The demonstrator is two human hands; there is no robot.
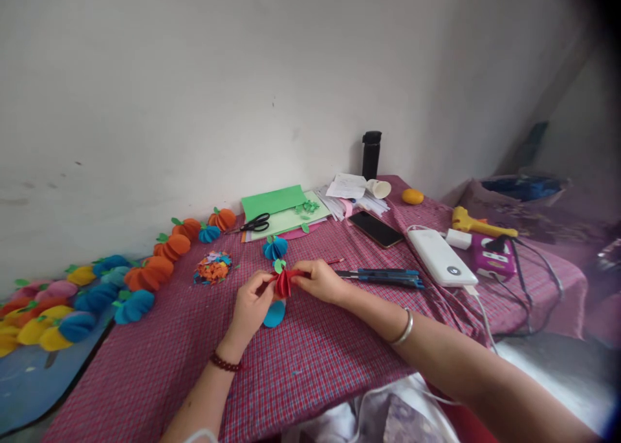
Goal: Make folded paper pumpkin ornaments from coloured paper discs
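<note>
The left hand (253, 302) and right hand (317, 281) pinch a red paper pumpkin (283, 286). A blue paper pumpkin (275, 248) sits behind it.

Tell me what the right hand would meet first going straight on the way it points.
The red paper ornament, which the right hand is touching; past it, probably the left hand, though depth is unclear.

Dark red beaded bracelet (225, 363), left wrist (229, 351); silver bangle (407, 327), right forearm (441, 346)
</note>
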